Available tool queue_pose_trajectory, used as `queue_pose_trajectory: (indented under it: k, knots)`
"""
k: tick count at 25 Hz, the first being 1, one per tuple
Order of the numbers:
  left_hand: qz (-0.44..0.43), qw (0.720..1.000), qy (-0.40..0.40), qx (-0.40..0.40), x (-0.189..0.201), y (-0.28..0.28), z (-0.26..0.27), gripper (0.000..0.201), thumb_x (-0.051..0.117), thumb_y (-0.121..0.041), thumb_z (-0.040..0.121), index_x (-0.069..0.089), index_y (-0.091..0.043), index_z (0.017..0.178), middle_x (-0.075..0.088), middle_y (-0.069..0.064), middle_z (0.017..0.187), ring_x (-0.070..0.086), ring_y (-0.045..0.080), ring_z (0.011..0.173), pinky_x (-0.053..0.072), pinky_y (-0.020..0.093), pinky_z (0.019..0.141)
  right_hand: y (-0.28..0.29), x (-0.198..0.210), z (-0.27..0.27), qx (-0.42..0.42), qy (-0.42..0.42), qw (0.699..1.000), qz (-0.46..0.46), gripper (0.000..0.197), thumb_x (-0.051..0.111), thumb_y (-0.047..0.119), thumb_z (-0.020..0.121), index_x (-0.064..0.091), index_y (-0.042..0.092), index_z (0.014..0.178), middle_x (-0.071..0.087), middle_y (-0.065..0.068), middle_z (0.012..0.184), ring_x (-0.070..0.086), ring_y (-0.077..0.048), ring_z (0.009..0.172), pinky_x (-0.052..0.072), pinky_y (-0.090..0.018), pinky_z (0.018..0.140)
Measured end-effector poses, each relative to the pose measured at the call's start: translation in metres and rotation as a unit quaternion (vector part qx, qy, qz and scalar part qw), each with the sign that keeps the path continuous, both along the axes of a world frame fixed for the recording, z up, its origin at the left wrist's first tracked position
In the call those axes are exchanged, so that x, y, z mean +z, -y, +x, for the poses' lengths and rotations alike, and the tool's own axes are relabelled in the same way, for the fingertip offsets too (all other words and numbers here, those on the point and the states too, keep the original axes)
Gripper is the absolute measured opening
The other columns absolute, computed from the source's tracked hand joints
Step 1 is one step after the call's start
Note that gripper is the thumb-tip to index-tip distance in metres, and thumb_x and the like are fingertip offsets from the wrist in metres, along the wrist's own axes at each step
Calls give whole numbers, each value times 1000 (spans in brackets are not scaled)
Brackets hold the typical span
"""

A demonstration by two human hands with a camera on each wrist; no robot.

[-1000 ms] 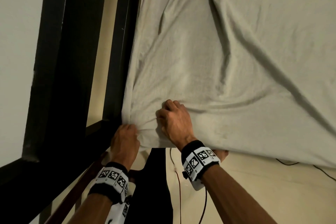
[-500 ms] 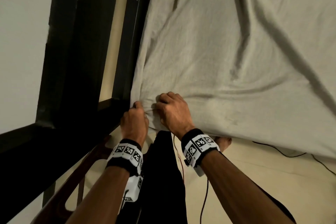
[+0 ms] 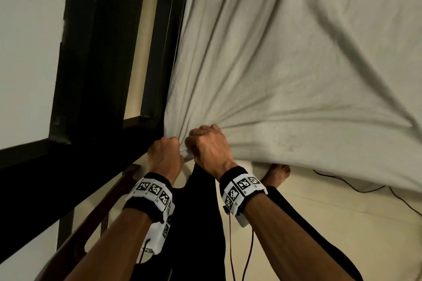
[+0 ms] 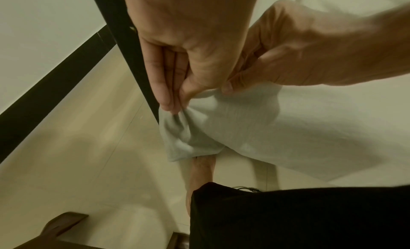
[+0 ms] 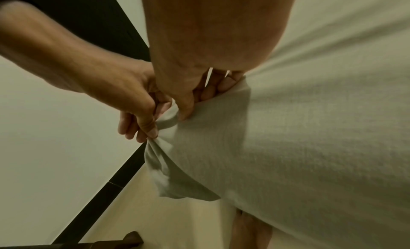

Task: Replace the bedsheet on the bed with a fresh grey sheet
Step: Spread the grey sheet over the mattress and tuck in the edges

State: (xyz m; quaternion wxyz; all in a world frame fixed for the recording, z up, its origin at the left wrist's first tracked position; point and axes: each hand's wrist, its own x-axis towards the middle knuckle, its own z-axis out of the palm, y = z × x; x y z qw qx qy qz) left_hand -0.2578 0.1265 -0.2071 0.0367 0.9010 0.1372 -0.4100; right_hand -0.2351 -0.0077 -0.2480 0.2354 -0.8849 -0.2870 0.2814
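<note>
The corner of the grey sheet point(image 3: 285, 70) is gripped by the left hand point(image 3: 164, 157) and right hand point(image 3: 209, 146), fingers point(image 4: 163, 88) curled round it. Both fists are held just beside the black bed frame point(image 3: 96, 57).

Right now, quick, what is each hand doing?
Left hand: closed, pinching the sheet corner.
Right hand: closed, gripping the same sheet beside it.

Head view: high, facing down. Wrist views: close, from beneath each forearm. All share the gathered pale grey cotton sheet corner point(image 3: 182, 143).
</note>
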Motion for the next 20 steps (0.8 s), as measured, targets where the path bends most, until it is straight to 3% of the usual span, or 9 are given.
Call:
queue_pose_trajectory:
  k: [7,11,15,20]
  knots:
    - [23,992,-66,-108,4,-6,-6,20,63,-16,91,66,-9,109,69,13,112,67,31,107,52,36,84,-2,2,-18,-18,-21,1000,-15,10,65,16,84,74,21,83,67,2,85,62,-23,88,40,-35,84]
    - [22,993,-53,-105,7,-5,-11,19,61,-13,90,65,-10,108,70,13,109,67,31,105,51,36,84,0,3,-18,-31,-36,999,-6,8,69,21,88,76,23,87,69,2,89,64,-23,91,44,-36,87]
    - [15,992,-68,-105,6,-14,-23,22,58,-15,88,62,-12,110,69,11,108,66,31,103,49,36,82,13,9,-26,-93,-71,993,18,18,65,32,92,76,26,105,73,2,105,65,-23,103,48,-40,93]
    - [19,991,-106,-76,22,-36,-29,17,54,-22,92,61,-13,105,67,9,108,64,29,100,49,34,80,38,29,-25,-157,-97,982,32,30,68,26,88,74,25,118,73,2,120,64,-24,110,51,-41,97]
